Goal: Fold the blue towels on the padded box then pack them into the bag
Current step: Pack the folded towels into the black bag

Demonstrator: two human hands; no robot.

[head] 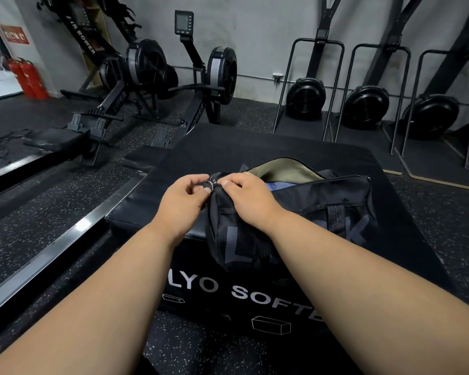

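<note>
Your bag [295, 212] lies on the box [255, 147], near the box's front edge, with its left end hanging a little over that edge. Your left hand [186, 197] sits just left of the bag's left end, fingers curled, thumb and forefinger pinching the metal ring [211, 184] at the bag's top corner. Your right hand [245, 196] rests on top of the bag's left end, fingers curled down and gripping the black fabric right beside the ring. The two hands almost touch at the ring.

The bag's zip is open along the top: the flap stands up behind the opening and shows an olive lining [282, 169]. Inside the bag, just right of your right hand, a strip of blue towel [275, 186] shows below the lining. How many towels are in there you cannot tell. A black strap [336, 216] runs down the bag's near side, right of your right wrist.

Left of the box stand two rowers [152, 69] on the floor, and behind the box to the right a row of black fan units [366, 104].
</note>
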